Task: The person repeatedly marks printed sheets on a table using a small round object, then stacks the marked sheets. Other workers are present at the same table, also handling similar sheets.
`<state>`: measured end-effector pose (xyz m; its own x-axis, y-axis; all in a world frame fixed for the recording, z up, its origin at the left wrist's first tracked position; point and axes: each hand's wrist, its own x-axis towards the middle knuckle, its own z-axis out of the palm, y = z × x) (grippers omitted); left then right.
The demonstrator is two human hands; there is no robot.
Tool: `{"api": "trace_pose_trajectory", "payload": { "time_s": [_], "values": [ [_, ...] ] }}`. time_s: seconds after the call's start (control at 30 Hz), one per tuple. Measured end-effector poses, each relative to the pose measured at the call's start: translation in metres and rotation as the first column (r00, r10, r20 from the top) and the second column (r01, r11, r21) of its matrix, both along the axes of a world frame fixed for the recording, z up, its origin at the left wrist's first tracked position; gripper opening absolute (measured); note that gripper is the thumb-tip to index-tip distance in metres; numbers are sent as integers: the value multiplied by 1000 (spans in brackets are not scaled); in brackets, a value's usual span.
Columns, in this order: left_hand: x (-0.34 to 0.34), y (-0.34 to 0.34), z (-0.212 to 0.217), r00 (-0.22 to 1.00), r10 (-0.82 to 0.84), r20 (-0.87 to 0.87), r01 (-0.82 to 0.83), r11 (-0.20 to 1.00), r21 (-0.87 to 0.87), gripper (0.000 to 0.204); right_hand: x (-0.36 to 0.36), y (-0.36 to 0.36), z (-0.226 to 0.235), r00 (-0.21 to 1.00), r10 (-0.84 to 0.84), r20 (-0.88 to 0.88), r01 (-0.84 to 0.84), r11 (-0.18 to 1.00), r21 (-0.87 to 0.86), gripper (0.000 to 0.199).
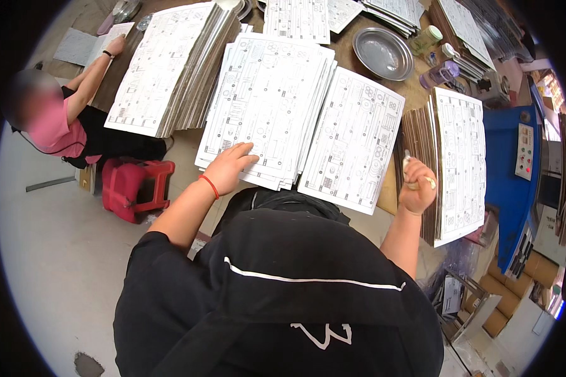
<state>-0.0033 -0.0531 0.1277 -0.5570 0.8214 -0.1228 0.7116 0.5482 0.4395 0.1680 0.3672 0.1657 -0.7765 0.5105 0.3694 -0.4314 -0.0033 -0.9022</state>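
My left hand (pixel 227 168) lies with its fingers stretched out on the near left part of a stack of white printed sheets (pixel 270 100); a red band circles its wrist. To the right of that stack is a single-looking printed sheet (pixel 355 141), flat on the table. My right hand (pixel 417 188) is raised with curled fingers beside the right-hand pile of printed boards (pixel 462 163). Something small and whitish shows at its fingers; whether it is a cloth or finger covers I cannot make out.
A tall pile of printed boards (pixel 160 69) stands at the left. Far right are a metal bowl (pixel 383 54), a purple bottle (pixel 439 75) and a green-lidded jar (pixel 425 40). A co-worker in pink (pixel 56 129) sits left, near a red stool (pixel 135 188). A blue machine (pixel 509 151) stands right.
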Motion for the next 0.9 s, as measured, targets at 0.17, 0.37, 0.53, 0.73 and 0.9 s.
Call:
{"api": "trace_pose_trajectory", "payload": {
  "time_s": [0.17, 0.37, 0.53, 0.73, 0.9],
  "values": [
    [26, 101, 4, 992, -72, 103, 31, 934, 356, 46, -26, -7, -53, 992, -3, 124, 23, 987, -159, 22],
    [78, 202, -44, 926, -370, 76, 371, 929, 3, 98, -89, 4, -108, 989, 15, 146, 74, 806, -588, 23],
    [74, 206, -55, 894, -436, 100, 445, 890, -97, 112, -127, 18, -123, 995, -2, 101, 56, 846, -530, 19],
    [76, 207, -58, 897, -432, 88, 441, 889, -123, 106, -128, 4, -125, 966, 71, 248, -39, 990, -134, 17],
    [76, 208, -56, 887, -453, 83, 461, 873, -159, 104, -107, -15, -121, 912, 44, 408, -62, 998, 31, 14]
  ]
}}
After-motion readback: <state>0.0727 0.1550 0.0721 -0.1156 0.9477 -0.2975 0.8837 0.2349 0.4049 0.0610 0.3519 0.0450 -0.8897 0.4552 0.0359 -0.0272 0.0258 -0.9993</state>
